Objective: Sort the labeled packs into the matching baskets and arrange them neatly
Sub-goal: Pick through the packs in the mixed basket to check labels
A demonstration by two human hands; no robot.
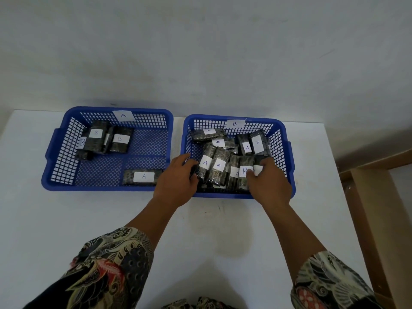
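Two blue mesh baskets stand side by side on a white table. The left basket is tagged A and holds dark packs labelled B at its far left, plus one pack labelled A near its front right. The right basket is tagged B and is crowded with several dark packs, mostly labelled A. My left hand reaches over its front left corner and grips a pack at the pile's left edge. My right hand pinches a pack labelled B at the front.
The white table meets a pale wall right behind the baskets. A wooden frame or piece of furniture stands beyond the table's right edge. My patterned sleeves fill the bottom of the view.
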